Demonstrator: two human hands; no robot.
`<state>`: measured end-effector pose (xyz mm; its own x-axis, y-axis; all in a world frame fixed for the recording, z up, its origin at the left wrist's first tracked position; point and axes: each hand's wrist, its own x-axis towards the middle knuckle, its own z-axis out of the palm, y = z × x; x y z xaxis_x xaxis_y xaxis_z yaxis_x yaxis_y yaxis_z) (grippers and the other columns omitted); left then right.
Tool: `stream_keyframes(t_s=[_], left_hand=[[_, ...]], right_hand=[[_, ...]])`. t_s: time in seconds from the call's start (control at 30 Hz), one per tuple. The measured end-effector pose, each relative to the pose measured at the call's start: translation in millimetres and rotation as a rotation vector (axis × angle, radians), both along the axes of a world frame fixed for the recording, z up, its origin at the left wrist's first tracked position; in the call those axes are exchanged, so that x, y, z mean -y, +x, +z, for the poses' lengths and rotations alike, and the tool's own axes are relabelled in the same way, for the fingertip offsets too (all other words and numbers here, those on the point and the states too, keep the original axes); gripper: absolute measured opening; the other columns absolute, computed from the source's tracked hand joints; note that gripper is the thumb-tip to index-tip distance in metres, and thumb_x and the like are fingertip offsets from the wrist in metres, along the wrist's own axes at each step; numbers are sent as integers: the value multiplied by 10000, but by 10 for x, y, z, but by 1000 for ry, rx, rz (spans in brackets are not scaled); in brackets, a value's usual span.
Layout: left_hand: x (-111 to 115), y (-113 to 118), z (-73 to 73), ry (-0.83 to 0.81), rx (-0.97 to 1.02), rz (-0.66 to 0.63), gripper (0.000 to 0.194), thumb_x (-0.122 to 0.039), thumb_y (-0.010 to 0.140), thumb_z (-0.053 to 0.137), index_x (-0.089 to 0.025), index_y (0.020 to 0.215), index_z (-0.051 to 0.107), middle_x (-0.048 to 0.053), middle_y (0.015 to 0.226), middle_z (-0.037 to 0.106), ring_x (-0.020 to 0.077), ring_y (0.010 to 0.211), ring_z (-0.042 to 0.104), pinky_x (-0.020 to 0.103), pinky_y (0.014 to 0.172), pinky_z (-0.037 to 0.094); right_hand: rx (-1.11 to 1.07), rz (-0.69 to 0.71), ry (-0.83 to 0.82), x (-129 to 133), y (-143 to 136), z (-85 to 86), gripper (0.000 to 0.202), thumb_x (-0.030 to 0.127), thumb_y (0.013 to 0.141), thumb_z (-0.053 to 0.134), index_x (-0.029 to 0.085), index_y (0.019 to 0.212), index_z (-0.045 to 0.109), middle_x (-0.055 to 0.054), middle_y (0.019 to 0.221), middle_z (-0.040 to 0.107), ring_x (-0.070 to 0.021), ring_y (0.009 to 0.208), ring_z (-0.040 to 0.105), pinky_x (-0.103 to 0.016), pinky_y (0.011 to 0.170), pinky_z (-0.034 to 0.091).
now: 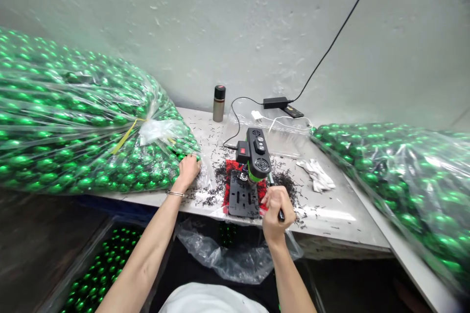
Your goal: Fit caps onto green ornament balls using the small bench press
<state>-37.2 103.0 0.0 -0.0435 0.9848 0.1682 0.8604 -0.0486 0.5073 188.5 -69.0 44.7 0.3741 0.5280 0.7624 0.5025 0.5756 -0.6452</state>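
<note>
A small black-and-green bench drill (256, 156) stands on a black slotted base plate (242, 200) at the table's front edge. My right hand (278, 208) is closed around the drill's black lever handle, just right of the base. My left hand (189, 168) reaches into the open end of a big clear plastic bag of shiny green balls (73, 127) on the left; what its fingers hold is hidden by the plastic. Dark shavings (284, 181) lie scattered around the drill.
A second bag of green balls (404, 176) fills the right side. A brown flask (219, 103), a power adapter (275, 102) with its cable, and a white cloth (316, 174) lie on the table. A bin of green balls (105, 264) sits below left. A clear bag (227, 254) hangs under the table edge.
</note>
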Motion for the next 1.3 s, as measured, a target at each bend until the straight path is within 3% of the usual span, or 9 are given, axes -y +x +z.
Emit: stream_keyframes(t_s=[0.1,0.3,0.43,0.63,0.8,0.93,1.03,1.3], left_hand=[[79,-17,24,-28,109,-37,306,-245,880,603,-111,1150,660,182,1100,713,325,1030,683,448,925,524],[557,-38,50,-268,1187,-82,502,-304,829,707,-173,1302,603,85,1097,715,179,858,736,320,822,604],[860,121,9,-411,1435,-84,441,-280,825,729,-187,1250,656,86,1105,729,179,896,737,318,857,612],[1031,637,-213,-472,1309,-176,437,-354,828,732,-189,1229,681,88,1153,730,209,1008,715,380,962,577],[1073,979,-375,-328,976,-267,385,-331,821,698,-180,1175,705,78,1094,762,235,1038,703,359,917,570],[1109,1046,-381,-170,651,-284,374,-328,823,694,-207,1176,710,82,1062,770,254,940,724,398,888,571],[1131,1042,-368,-20,470,-335,338,-305,834,690,-201,1155,710,104,1110,754,283,1028,698,436,945,541],[1155,1070,-492,182,390,-445,318,-343,852,719,-218,1144,691,102,1126,741,275,1037,661,476,999,470]], right_hand=[[27,-2,5,8,7,-7,342,149,967,434,208,630,435,11,655,493,-119,606,493,-287,568,370],[32,-10,22,0,1,-21,338,137,961,429,208,632,448,11,650,495,-121,604,494,-288,563,376],[26,-18,14,6,-11,-9,364,148,963,427,215,606,412,9,638,489,-125,605,499,-290,563,381],[50,-13,-12,-5,13,159,336,172,972,431,212,641,462,12,640,490,-122,601,496,-294,568,381],[79,-21,-20,-47,42,313,354,195,980,430,220,627,423,24,606,441,-120,588,469,-296,565,350],[86,-30,-33,-53,43,365,372,214,985,429,223,615,395,24,596,431,-117,577,445,-299,565,336],[94,-21,-28,-47,47,361,353,197,983,429,219,631,410,22,606,442,-115,582,440,-297,568,336],[97,-24,7,9,44,166,339,171,963,436,219,628,443,12,618,477,-134,614,505,-296,569,384]])
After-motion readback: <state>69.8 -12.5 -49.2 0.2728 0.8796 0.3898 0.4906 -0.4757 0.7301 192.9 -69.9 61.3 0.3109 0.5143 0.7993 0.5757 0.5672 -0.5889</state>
